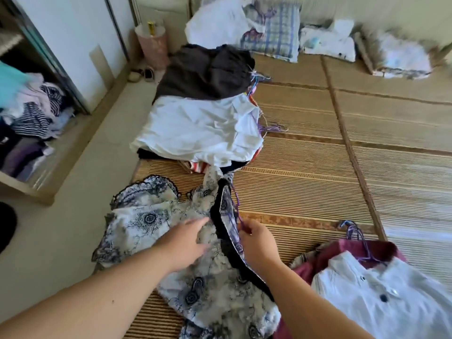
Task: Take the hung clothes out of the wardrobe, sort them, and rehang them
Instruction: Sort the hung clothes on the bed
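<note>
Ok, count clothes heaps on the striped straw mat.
3: dark brown and white heap ahead; patterned white garment, centre; white buttoned shirt on maroon cloth, near right. Others possibly hidden.

At six o'clock, dark swirls on white and grey, edged with black lace, were seen on the thin printed garment [171, 231]. A thin purple cord [236, 204] was noted against it. Towards twelve o'clock, a plain white cloth garment [200, 128] and a dark brown cloth garment [205, 72] were seen. The woven straw mat [318, 167] was striped tan and brown.
</note>
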Demonstrator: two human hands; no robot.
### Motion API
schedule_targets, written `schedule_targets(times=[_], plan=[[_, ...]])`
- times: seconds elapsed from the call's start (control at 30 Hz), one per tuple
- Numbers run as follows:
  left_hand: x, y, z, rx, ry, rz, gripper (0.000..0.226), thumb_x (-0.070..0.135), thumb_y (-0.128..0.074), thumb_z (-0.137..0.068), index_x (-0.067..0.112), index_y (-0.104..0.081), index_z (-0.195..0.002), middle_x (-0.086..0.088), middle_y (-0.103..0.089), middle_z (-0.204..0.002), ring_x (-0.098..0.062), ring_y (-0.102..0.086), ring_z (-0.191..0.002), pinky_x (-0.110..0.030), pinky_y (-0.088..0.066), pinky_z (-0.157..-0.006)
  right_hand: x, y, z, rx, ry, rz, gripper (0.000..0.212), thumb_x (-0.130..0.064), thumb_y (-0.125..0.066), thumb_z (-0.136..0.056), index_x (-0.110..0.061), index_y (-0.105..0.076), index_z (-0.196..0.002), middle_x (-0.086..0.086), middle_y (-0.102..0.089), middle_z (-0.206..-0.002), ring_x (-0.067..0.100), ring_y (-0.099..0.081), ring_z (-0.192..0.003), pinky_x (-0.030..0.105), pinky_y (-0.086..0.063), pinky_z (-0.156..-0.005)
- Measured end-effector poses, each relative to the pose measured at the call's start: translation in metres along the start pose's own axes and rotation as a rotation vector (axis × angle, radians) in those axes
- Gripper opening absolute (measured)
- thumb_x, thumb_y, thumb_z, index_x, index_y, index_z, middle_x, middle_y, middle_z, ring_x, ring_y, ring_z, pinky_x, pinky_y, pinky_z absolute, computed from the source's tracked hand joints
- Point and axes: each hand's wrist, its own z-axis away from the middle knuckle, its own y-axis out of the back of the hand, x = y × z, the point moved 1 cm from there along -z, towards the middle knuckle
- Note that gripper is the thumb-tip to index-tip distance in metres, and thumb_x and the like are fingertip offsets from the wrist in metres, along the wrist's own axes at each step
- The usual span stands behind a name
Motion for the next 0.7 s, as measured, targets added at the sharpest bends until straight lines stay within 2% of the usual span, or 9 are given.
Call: schedule_targets(times=[0.13,0.2,0.27,0.33,0.4,0.5,0.57,0.63,0.7], plan=[[0.048,0.075,0.037,0.168,-0.091,0.014,0.081,0.037,-0.059,-0.09,0.036,-0.006,-0.151,0.003,-0.018,-0.157,-0.018,-0.027,-0.14,-0.029,-0.022,-0.11,-0.073,0.044,0.034,0.025,0.102,-0.131,0.021,-0.021,-0.052,-0.094,-0.036,-0.059,-0.081,-0.012,-0.064,-0.075,0.006,-0.053,-0.059,0.022,-0.039,-0.053],[0.063,0.115,0.053,0.272,-0.127,-0.006,0.084,0.036,-0.061,-0.089,0.032,-0.006,-0.152,0.0,-0.018,-0.157,-0.018,-0.026,-0.141,-0.024,-0.015,-0.108,-0.111,0.065,0.048,0.008,0.179,-0.2,0.025,-0.021,-0.053,-0.094,-0.04,-0.06,-0.079,-0.016,-0.062,-0.069,-0.003,-0.05,-0.053,0.014,-0.039,-0.05],[0.071,0.156,0.072,0.386,-0.14,-0.049,0.084,0.035,-0.062,-0.087,0.027,-0.009,-0.152,-0.003,-0.019,-0.156,-0.02,-0.023,-0.141,-0.026,-0.012,-0.112,-0.153,0.085,0.062,-0.007,0.286,-0.212,0.027,-0.017,-0.056,-0.093,-0.039,-0.062,-0.078,-0.019,-0.06,-0.061,-0.005,-0.048,-0.048,0.009,-0.034,-0.046],[0.074,0.192,0.089,0.496,-0.126,-0.088,0.081,0.034,-0.063,-0.086,0.025,-0.016,-0.151,-0.005,-0.027,-0.152,-0.024,-0.027,-0.139,-0.036,-0.023,-0.116,-0.193,0.103,0.071,-0.002,0.367,-0.178,0.029,-0.015,-0.057,-0.092,-0.04,-0.063,-0.077,-0.018,-0.06,-0.061,-0.007,-0.049,-0.05,0.007,-0.034,-0.047],[0.069,0.228,0.113,0.616,-0.088,-0.13,0.071,0.032,-0.063,-0.084,0.028,-0.03,-0.146,-0.006,-0.038,-0.138,-0.028,-0.034,-0.128,-0.039,-0.036,-0.106,-0.234,0.113,0.082,-0.022,0.433,-0.126,0.03,-0.014,-0.056,-0.092,-0.039,-0.064,-0.079,-0.015,-0.057,-0.06,-0.002,-0.047,-0.048,0.007,-0.033,-0.046],[0.05,0.275,0.146,0.777,-0.04,-0.244,0.054,0.031,-0.061,-0.083,0.033,-0.046,-0.135,-0.004,-0.039,-0.127,-0.03,-0.033,-0.117,-0.039,-0.037,-0.098,-0.291,0.116,0.098,-0.059,0.521,-0.022,0.02,-0.014,-0.057,-0.092,-0.028,-0.071,-0.091,-0.017,-0.056,-0.055,0.002,-0.038,-0.042,0.009,-0.028,-0.041],[0.029,0.305,0.168,0.815,-0.018,-0.28,0.054,0.036,-0.061,-0.083,0.035,-0.044,-0.135,-0.004,-0.039,-0.13,-0.031,-0.033,-0.118,-0.04,-0.032,-0.101,-0.33,0.109,0.112,-0.043,0.588,0.013,0.017,-0.015,-0.059,-0.091,-0.023,-0.072,-0.099,-0.018,-0.064,-0.064,-0.002,-0.042,-0.046,0.008,-0.032,-0.045],[0.002,0.332,0.188,0.798,0.008,-0.298,0.062,0.044,-0.059,-0.084,0.034,-0.034,-0.141,-0.006,-0.042,-0.136,-0.033,-0.036,-0.122,-0.042,-0.033,-0.101,-0.373,0.097,0.127,-0.035,0.625,-0.001,0.016,-0.016,-0.061,-0.091,-0.025,-0.072,-0.098,-0.015,-0.068,-0.075,-0.003,-0.048,-0.053,0.009,-0.037,-0.051],[-0.027,0.359,0.207,0.796,0.022,-0.307,0.058,0.048,-0.053,-0.088,0.031,-0.034,-0.14,-0.005,-0.051,-0.134,-0.033,-0.045,-0.12,-0.043,-0.038,-0.097,-0.413,0.082,0.143,-0.035,0.653,0.01,0.018,-0.015,-0.06,-0.091,-0.029,-0.07,-0.094,-0.023,-0.065,-0.067,-0.005,-0.05,-0.054,0.007,-0.039,-0.052]])
